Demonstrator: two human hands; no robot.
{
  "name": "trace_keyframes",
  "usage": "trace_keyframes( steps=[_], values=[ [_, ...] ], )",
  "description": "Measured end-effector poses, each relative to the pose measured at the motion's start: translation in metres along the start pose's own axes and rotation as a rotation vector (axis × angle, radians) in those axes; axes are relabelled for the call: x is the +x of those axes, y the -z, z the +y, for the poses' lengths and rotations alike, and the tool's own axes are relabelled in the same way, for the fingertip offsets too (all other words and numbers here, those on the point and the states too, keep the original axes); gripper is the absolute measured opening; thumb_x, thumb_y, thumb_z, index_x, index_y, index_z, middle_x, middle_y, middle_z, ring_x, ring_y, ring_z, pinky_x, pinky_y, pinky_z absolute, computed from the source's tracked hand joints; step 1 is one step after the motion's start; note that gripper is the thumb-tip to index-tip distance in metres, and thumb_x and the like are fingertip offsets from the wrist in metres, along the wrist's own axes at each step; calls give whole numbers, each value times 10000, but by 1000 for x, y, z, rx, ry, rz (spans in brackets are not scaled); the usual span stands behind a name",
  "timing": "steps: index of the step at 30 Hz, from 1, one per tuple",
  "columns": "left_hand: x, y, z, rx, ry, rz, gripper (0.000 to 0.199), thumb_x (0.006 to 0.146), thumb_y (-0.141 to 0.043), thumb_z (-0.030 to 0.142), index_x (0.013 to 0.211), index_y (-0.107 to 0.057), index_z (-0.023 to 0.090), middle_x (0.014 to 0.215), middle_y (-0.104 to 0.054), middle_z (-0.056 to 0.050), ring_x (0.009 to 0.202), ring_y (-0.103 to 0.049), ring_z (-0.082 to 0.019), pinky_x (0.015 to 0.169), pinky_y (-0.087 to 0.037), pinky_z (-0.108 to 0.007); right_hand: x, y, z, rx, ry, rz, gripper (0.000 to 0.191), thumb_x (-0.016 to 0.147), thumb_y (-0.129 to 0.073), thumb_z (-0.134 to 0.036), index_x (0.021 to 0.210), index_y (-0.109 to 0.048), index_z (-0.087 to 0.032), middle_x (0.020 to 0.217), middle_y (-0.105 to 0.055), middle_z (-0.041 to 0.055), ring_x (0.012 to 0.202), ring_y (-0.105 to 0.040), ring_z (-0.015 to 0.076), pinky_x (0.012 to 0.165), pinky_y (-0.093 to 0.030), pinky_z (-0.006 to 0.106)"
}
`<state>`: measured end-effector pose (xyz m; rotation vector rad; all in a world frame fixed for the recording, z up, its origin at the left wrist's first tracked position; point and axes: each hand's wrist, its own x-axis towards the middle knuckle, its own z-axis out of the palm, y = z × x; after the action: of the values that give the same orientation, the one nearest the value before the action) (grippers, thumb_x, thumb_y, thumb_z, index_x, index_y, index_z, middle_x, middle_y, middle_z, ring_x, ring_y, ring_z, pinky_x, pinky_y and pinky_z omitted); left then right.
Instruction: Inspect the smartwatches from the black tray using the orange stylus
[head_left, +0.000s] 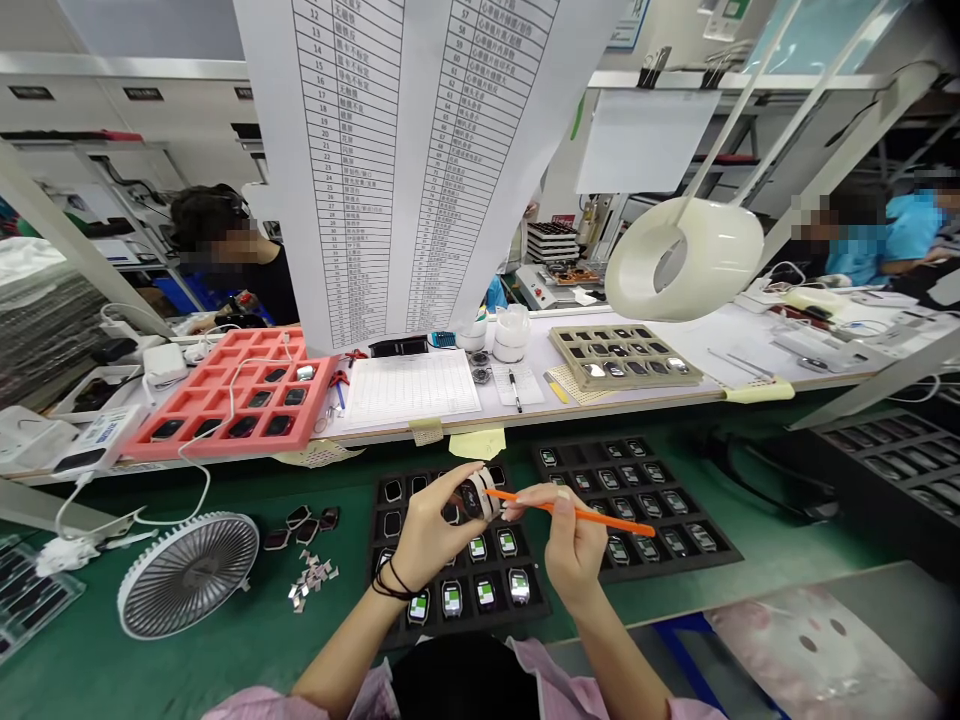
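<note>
My left hand (433,535) grips a small watch body (477,495) on its edge, above a black foam tray (382,583) of watches. My right hand (571,545) pinches a thin orange stick (600,518), whose left tip reaches the watch body. The stick slants slightly down to the right. Several watches in the tray below show lit green and white screens. To the right lies a second black foam tray (724,550), also holding watches.
A white fan (189,575) stands at the left, near loose screens (298,517) and small silvery pieces (311,580). A shelf carries a pink tray (324,385) and a beige tray (660,375). A printed sheet (420,150) and tape roll (686,260) hang above.
</note>
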<state>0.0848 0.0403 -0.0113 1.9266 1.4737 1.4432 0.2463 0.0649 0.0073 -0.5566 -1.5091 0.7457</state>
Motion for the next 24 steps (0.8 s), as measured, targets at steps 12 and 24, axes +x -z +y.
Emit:
trace_keyframes(
  steps=[12,24],
  values=[
    [5,1,-1,59,120,-55,465,702,-680,103,1152,-606,193,1126,-676,-72,850,-668,-178,625,-588,-248,-9,-1,23,69,-172,32,254,994,-329,-284,865,-540,-228,747,-706,20,666,-680,172,648,-558,328],
    [8,-5,2,-31,114,-135,445,768,-705,220,1182,-542,230,1160,-553,-74,776,-610,-135,599,-594,-265,-10,-13,39,306,-690,-85,357,787,-701,-325,735,-360,-234,663,-323,-72,565,-310,98,525,-295,222]
  ],
)
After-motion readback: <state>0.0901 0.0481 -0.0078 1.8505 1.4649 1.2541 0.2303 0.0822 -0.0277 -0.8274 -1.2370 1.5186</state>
